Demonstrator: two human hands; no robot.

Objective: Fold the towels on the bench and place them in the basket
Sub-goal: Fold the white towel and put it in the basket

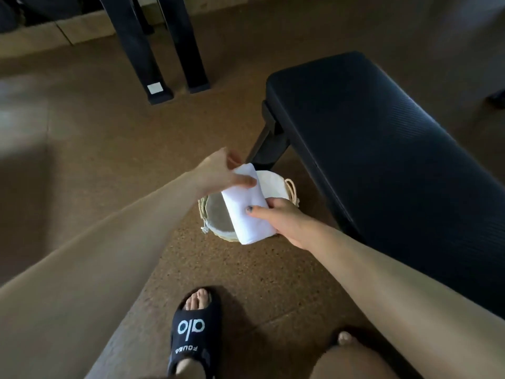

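Observation:
A folded white towel (246, 206) hangs just above the round woven basket (276, 184) on the floor, covering much of its opening. My left hand (218, 173) pinches the towel's far end, thumb on top. My right hand (287, 220) grips the near right edge, thumb across the cloth. The basket has a pale lining and rope handles; its inside looks grey and mostly hidden by the towel. The black padded bench (382, 138) stretches to the right, its top bare in view.
Brown speckled cork-like floor all around. Two dark frame legs (164, 50) stand at the back left. The bench's leg (269, 143) stands right behind the basket. My foot in a black slide sandal (195, 326) is near the bottom middle.

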